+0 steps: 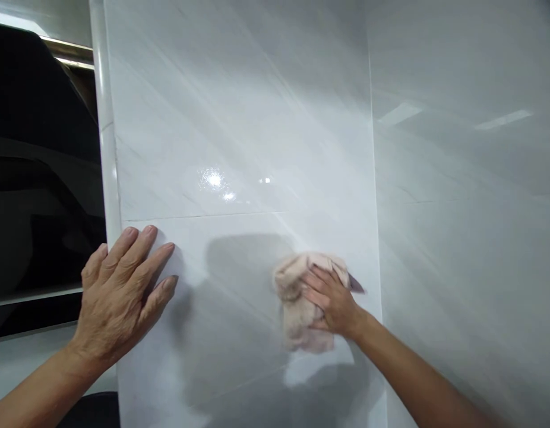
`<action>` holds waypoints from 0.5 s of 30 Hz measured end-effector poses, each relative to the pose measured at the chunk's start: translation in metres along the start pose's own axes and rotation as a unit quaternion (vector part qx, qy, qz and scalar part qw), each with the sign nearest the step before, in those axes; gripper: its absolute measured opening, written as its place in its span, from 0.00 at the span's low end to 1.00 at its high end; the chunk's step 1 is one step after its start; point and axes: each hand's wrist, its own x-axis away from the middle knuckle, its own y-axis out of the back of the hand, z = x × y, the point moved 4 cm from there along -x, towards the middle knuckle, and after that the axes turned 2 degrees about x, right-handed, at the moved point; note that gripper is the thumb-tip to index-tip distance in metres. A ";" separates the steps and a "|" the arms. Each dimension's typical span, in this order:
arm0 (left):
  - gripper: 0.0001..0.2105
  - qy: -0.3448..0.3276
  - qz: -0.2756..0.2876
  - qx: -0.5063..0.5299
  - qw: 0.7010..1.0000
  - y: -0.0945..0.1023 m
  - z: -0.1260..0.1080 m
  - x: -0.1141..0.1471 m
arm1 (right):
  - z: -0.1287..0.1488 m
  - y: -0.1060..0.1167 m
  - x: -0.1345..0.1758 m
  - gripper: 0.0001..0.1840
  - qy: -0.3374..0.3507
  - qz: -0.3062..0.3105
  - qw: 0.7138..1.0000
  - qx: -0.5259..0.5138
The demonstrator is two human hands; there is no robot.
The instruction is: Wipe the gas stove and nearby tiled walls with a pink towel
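Observation:
Under my right hand (pixel 331 300) a pale pink cloth (pixel 297 285) is pressed to the glossy white marbled wall tile (pixel 239 131), to the left of the inner corner. The cloth is bunched and somewhat blurred, and a darker tip pokes out at its right. My fingers lie over it, gripping it against the wall. My left hand (pixel 123 291) rests with fingers spread on the tile near its left edge, holding nothing. A thin tile joint runs just above its fingertips.
A rounded white trim (pixel 106 119) edges the wall on the left. Beyond it stands a dark, shiny appliance-like panel (pixel 38 226). At the right, a second tiled wall (pixel 462 249) meets the first at a corner.

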 end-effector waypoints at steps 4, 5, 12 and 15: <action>0.34 0.038 0.005 0.027 0.999 0.002 -0.006 -0.004 | -0.013 0.019 0.073 0.49 -0.238 -0.002 0.966 0.101; 0.34 0.057 0.008 0.038 0.998 0.002 -0.007 -0.004 | -0.024 0.024 0.077 0.49 -0.269 -0.004 0.955 0.125; 0.32 0.035 0.000 0.025 0.999 0.002 -0.002 -0.002 | -0.149 0.039 -0.019 0.41 -0.300 -0.020 0.936 0.185; 0.31 0.031 -0.003 0.025 0.999 0.004 -0.002 -0.001 | -0.207 0.048 -0.092 0.41 -0.317 -0.018 0.928 0.192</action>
